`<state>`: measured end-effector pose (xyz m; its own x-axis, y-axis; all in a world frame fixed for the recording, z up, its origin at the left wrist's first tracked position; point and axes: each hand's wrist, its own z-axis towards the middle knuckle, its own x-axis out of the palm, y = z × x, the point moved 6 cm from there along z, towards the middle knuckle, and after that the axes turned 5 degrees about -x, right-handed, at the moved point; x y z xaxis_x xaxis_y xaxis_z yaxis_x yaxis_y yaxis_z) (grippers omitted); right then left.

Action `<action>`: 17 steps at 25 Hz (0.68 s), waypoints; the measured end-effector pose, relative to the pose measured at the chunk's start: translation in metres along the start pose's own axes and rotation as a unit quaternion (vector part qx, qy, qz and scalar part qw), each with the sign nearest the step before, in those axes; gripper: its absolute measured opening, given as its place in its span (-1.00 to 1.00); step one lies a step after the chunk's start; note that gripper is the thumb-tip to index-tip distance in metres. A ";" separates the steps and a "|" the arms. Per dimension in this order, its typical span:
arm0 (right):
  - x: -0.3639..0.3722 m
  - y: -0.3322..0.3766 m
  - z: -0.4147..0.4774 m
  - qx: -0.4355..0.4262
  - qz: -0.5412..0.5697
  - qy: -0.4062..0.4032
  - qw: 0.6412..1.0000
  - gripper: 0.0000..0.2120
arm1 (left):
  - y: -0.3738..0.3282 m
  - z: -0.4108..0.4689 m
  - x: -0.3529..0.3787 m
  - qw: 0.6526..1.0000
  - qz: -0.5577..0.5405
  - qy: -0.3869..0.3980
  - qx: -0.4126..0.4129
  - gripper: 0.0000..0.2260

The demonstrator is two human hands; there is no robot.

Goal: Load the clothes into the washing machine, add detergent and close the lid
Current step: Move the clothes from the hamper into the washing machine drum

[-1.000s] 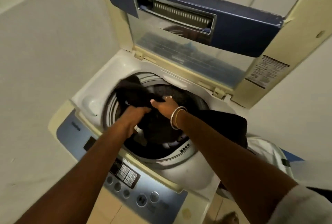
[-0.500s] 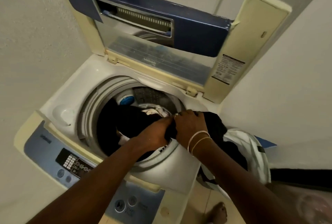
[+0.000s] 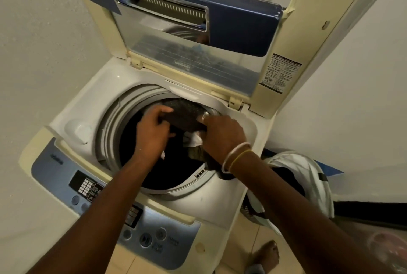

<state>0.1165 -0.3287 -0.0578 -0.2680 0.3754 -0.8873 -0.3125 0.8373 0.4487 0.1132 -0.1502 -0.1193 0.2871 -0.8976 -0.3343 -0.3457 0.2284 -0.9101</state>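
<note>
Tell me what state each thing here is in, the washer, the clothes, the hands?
Lid: open, standing upright.
Drum: partly filled with dark clothes.
Dark dotted garment: held over the drum by both hands.
Left hand: gripping the garment.
Right hand: gripping the garment.
Laundry bag: open beside the machine, with dark cloth inside.

Single head-worn view only, looking steeply down and forward from close above a cream top-loading washing machine with a blue control panel [image 3: 114, 203], both forearms entering from the bottom edge, raised lid [image 3: 193, 31] filling the top, wide-angle bend at the edges.
</note>
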 end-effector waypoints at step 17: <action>0.031 -0.086 -0.015 0.064 0.446 -0.172 0.876 -0.77 | -0.046 -0.070 0.087 0.982 0.097 -0.049 0.156 -0.86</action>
<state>0.1211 -0.3949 -0.1223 -0.0556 0.9821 -0.1802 -0.0090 0.1800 0.9836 0.0919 -0.2651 -0.0897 0.3321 -0.7896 -0.5160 -0.1168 0.5084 -0.8531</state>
